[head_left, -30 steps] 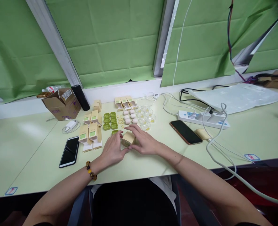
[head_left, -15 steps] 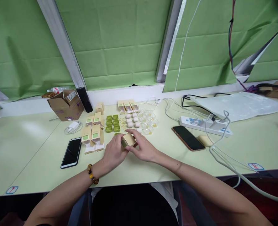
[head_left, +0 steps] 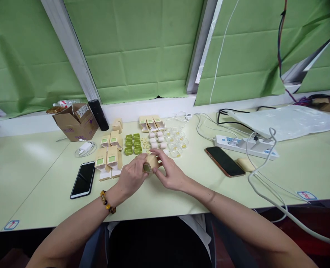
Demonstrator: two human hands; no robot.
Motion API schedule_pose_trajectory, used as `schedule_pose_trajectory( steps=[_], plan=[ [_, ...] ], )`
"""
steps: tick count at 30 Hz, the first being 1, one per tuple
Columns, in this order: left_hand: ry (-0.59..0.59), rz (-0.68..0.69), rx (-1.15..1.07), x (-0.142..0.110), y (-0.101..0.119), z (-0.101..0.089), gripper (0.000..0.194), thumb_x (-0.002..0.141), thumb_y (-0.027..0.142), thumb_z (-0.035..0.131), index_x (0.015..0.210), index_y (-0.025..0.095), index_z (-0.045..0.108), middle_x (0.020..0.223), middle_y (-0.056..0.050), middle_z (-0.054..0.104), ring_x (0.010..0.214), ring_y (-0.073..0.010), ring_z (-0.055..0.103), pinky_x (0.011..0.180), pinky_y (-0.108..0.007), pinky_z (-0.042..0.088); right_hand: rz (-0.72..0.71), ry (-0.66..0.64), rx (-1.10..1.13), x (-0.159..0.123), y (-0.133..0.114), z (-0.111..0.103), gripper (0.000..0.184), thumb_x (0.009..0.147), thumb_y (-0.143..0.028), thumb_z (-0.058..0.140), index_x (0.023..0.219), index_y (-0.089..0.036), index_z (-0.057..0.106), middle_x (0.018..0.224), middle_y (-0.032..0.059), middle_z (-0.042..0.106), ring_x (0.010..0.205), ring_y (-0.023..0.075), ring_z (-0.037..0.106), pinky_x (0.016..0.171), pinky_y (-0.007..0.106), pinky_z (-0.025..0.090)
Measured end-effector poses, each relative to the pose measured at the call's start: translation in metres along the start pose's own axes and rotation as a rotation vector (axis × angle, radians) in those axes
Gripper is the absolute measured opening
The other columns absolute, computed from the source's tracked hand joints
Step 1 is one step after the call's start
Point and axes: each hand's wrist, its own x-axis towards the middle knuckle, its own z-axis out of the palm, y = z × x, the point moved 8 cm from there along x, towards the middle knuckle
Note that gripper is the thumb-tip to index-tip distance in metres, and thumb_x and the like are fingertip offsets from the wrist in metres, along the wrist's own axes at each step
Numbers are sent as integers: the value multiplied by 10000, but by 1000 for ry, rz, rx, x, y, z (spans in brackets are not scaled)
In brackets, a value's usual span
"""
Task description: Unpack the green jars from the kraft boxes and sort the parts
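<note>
Between my two hands is a small tan cardboard box [head_left: 151, 162], held just above the table near its front. My left hand [head_left: 131, 176] has its fingers closed on the box's left end. My right hand [head_left: 169, 172] wraps the right side, thumb low and fingers over the top. Just beyond are several green square trays [head_left: 133, 143], tiny yellowish pieces [head_left: 145, 142], pale pink cylinders [head_left: 157, 139] and clear domed covers [head_left: 176, 141]. Several open tan boxes [head_left: 108, 160] with green windows lie left of my hands, and more boxes [head_left: 151, 123] stand at the back.
A phone [head_left: 83, 179] lies at left and another phone [head_left: 225, 161] at right. A white power strip [head_left: 245, 147] with looping cables sits behind the right one. At back left stand a brown carton [head_left: 77, 124] and a black cylinder [head_left: 98, 114]. A white plastic bag [head_left: 287, 121] covers the back right.
The small box has turned in my hands, so its front side now faces me more. My left fingers have shifted on its left end. The camera view has moved slightly.
</note>
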Motion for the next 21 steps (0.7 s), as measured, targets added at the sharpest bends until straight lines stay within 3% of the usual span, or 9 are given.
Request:
schedule_pose_trajectory(
  steps=[5,10,15,21],
  plan=[
    [76,173,159,6,18,-12,380,962,32,567,1327,134,576,1324,-211,741,1300,-316,709,1000,-417,657,-62,32,-36,-2,-2,2,693,923,-175,590,1560,-251,327,1525,183,527,1146,310,651,938,523,613],
    [97,253,241,7,28,-15,233,999,61,585,1204,155,642,1320,-191,752,1325,-329,691,960,-411,670,-45,36,-34,-3,-2,6,757,900,-142,605,1574,-263,283,1470,181,539,1024,276,673,890,505,637],
    [76,244,228,5,27,-11,225,1011,75,580,1206,160,652,1341,-192,741,1348,-334,674,961,-406,663,-15,65,-10,-5,-1,5,813,862,-133,623,1566,-255,233,1366,167,573,974,251,677,866,473,634],
    [-26,133,161,4,19,1,330,1000,36,483,1283,154,605,1362,-210,712,1351,-337,669,968,-428,653,53,70,-4,-1,13,7,837,793,-99,618,1506,-263,212,1219,111,665,819,214,685,803,425,604]
  ],
)
